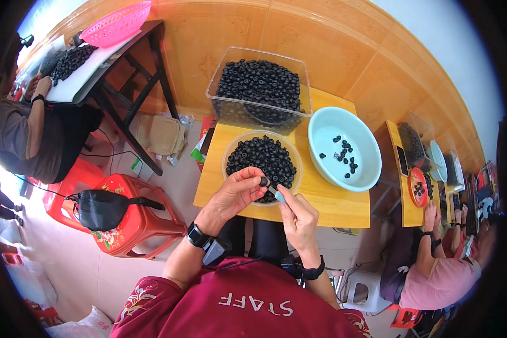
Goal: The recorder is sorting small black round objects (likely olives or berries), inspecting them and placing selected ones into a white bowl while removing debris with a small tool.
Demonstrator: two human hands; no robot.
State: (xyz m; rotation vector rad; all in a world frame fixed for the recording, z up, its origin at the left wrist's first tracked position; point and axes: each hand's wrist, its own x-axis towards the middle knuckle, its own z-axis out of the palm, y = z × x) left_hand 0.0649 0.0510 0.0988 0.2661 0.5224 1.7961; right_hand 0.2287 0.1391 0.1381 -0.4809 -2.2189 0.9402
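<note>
Above the near rim of a round clear tub (pixel 225 169), my two hands meet. Between its fingertips my left hand (pixel 235 194) pinches a small black rubber-looking piece (pixel 263 181). My right hand (pixel 300 218) grips a small tool with a light blue handle (pixel 279 196); its thin grey tip points at the piece, and whether they touch is too small to tell. Many black ring-like pieces (pixel 259 158) fill the tub below. To the right, a pale blue basin (pixel 327 135) has several such pieces scattered on its bottom.
Behind the tub, a big clear bin (pixel 259 117) is heaped with black pieces. All stand on a yellow wooden table (pixel 343 211). A red stool (pixel 135 225) with a black bag (pixel 101 209) is at left. Co-workers sit at a left table (pixel 90 79) and a right table (pixel 412 208).
</note>
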